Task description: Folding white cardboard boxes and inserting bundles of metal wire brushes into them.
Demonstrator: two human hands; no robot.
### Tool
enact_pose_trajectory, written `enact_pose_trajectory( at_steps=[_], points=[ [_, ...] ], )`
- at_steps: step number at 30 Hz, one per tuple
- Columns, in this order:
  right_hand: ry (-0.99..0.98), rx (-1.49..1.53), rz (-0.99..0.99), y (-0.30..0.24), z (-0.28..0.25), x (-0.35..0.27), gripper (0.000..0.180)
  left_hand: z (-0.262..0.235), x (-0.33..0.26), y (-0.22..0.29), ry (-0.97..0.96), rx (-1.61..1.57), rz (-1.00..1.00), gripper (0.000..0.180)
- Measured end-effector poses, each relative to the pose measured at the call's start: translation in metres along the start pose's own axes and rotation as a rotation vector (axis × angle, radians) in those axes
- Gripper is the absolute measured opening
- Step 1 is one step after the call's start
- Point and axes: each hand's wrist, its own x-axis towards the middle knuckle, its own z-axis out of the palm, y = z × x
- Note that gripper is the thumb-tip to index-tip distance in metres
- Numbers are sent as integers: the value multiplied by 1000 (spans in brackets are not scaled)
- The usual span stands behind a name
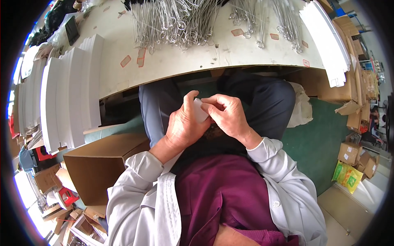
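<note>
A: Any print on the small white piece?
B: Too hidden to tell. Pale, smooth, flat-faced, paper-like.
A: Held where?
B: Off the tabletop, near the middle of its near edge. Left hand curled about it, right hand pinching its edge with thumb and forefinger.
A: And beyond?
B: Red-edged labels by the near edge, lettering too small to read; thin shiny looped wires along the far edge; smooth white stacks at the left and right edges.
</note>
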Motion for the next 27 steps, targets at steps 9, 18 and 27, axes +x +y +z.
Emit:
enact_pose_trajectory(
  at_steps=[9,18,27],
  points=[
    [24,266,304,2,-3,4,13,3,-3,2,28,130,34,51],
    [-12,346,362,9,-12,4,13,2,-10,-8,70,100,152,43],
    [150,28,29,6,6,-8,24,-2,-10,-4,72,83,136,45]
  ],
)
